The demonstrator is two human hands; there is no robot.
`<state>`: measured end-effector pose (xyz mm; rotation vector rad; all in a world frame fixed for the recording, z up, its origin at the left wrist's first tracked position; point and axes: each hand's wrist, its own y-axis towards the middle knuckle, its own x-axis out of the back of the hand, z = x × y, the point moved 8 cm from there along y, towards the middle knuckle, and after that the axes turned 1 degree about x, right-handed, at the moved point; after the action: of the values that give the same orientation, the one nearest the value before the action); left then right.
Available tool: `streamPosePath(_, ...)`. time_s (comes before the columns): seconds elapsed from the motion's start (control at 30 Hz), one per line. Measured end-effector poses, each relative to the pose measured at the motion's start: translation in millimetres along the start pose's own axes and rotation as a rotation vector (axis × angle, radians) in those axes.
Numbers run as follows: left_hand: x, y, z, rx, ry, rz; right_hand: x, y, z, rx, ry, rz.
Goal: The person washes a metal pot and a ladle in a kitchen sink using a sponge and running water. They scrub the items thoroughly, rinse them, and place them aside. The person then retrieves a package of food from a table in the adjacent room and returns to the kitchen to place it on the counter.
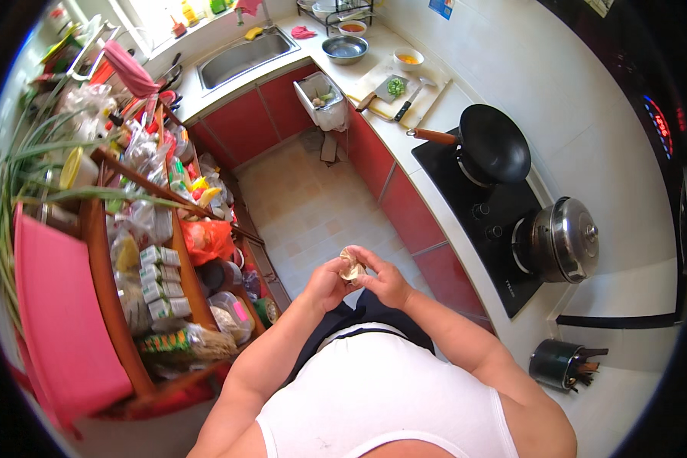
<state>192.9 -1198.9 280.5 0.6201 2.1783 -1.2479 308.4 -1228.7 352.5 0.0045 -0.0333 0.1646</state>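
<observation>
In front of my waist, both hands hold a small pale, papery thing that looks like a garlic bulb [352, 268]. My left hand [327, 283] grips it from the left, with the thumb and fingers curled round its edge. On the other side, my right hand [386, 280] pinches it between thumb and fingertips. The fingers hide part of its surface. Below the hands are dark trousers, and beyond them lies the tiled floor [303, 194].
To the left stands a crowded wooden shelf [97, 275]. On the right counter, a wok [495, 143] and a lidded steel pot [561, 240] sit on the hob. Farther along are a cutting board [435, 106] with a cleaver [385, 91], a waste bin [326, 106] and a sink [246, 60].
</observation>
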Motion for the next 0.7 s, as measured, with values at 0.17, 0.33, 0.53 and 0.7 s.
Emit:
streamPosePath(0.17,20,37,-73,0.039,-0.031,0.011,20,70,-16,-0.056,0.195,-0.033)
streamPosePath(0.33,49,99,-155,-0.036,-0.087,-0.053,53,171,1,0.055,-0.099,-0.148)
streamPosePath(0.53,91,146,-274,-0.164,-0.239,-0.190,129,316,-62,-0.174,0.024,-0.385)
streamPosePath(0.7,109,169,-368,-0.311,-0.332,-0.209,244,417,-147,-0.354,0.337,-0.857)
